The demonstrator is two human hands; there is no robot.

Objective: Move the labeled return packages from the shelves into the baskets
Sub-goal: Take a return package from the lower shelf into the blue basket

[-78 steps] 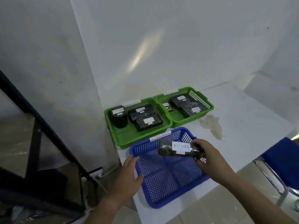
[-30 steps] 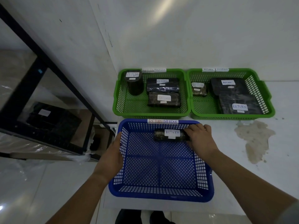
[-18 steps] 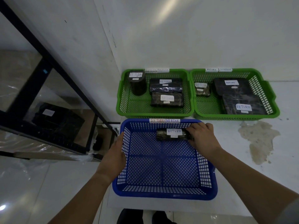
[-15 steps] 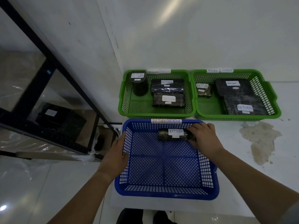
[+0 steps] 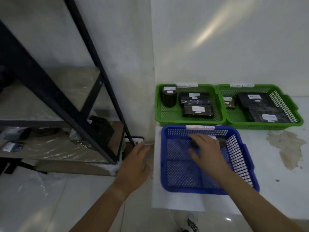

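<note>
right hand (image 5: 206, 148) covers the return package (image 5: 220, 141) at the blue basket's (image 5: 200, 189) far end, grip hard to tell, so best lay it flat, label up, while the left hand (image 5: 135, 163) hangs loose beside the basket.

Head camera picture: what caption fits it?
Right hand covers a dark package in the blue basket; left hand hangs open beside it.

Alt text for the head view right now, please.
A right hand lies over a dark labelled package at the far end of a blue basket; grip unclear through blur. The left hand hangs open between basket and black shelf. Two green baskets behind hold more packages.
</note>
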